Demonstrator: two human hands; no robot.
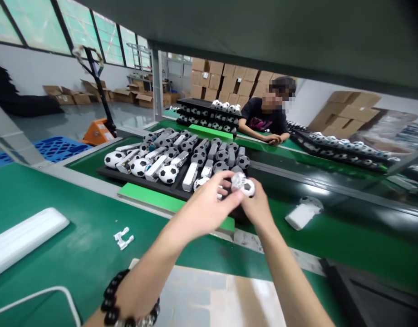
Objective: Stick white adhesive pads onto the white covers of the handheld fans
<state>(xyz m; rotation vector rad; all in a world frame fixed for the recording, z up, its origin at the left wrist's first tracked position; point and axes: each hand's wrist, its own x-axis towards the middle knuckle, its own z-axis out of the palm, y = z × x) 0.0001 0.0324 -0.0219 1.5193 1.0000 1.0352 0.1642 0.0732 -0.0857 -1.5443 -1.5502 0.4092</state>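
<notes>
Nearest, a black beaded bracelet [115, 295] circles the left wrist above a pale sheet [191, 295] on the green tabletop [82, 254], with a white cable [64, 290] and a long white casing [31, 236] off to the left. A small white bracket [123, 238] lies apart on the same surface, and part of a black tray [375, 295] shows at the lower right. Just past the tabletop's edge, a small soccer-ball piece [248, 187] with a clear part is raised between both hands: the left hand [212, 204] has a narrow grip, thumb and forefinger on it, and the right hand [258, 204] closes its grip around the other side, fingertips hidden. Beyond them, a loaded tray [179, 185] carries rows of soccer-ball units [168, 173], with a bright green strip [147, 196] along its near side. To the right, a white unit [302, 214] lies on the green belt [341, 240]. Farther back are stacked trays [205, 113], a co-worker [266, 116] leaning with hands together, an orange pallet jack [98, 131] and piled cartons [225, 79].
</notes>
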